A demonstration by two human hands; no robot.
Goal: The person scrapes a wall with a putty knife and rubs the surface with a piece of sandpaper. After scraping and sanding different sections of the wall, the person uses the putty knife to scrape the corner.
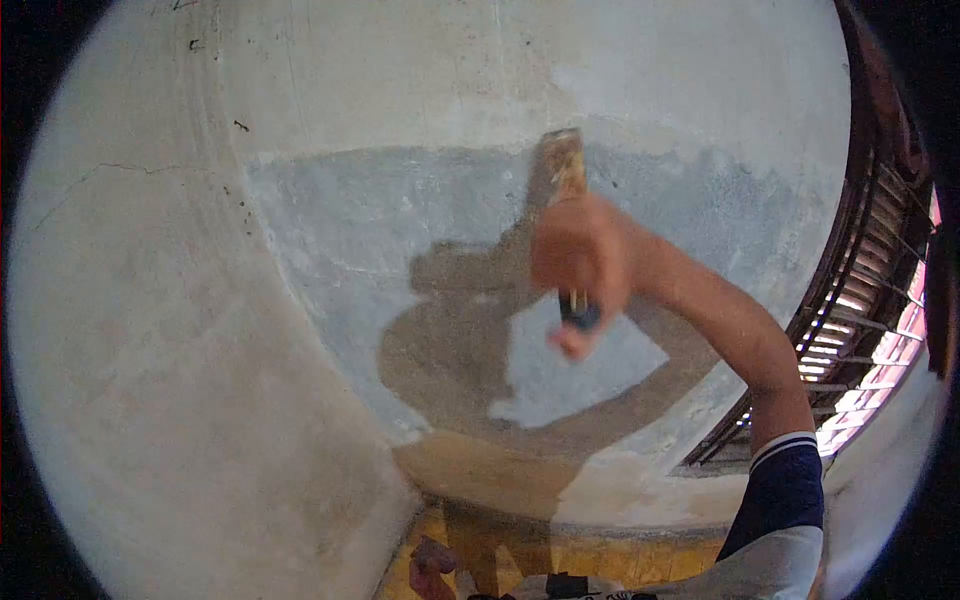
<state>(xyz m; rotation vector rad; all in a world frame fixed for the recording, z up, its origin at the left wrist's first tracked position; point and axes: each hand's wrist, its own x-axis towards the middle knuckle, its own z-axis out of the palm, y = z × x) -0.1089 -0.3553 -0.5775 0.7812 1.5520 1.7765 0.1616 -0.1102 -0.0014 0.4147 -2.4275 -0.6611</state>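
My right hand [585, 250] is wrapped round the handle of a scraper-like tool [562, 165] and is slightly blurred. The tool's flat, worn end points up and lies at or close to the wall, near the upper edge of a grey-blue patch [340, 220]. The dark end of its handle shows below my fist. At the bottom of the view, left of my body, my left hand [432, 567] hangs low; its fingers are too unclear to read. Shadows of my head and arm fall across the patch.
Pale wall [400, 70] surrounds the grey patch, with a corner and a cracked wall [150, 300] at the left. A barred, slatted window [860, 320] stands at the right, close to my right arm. A yellowish surface [640, 560] lies below.
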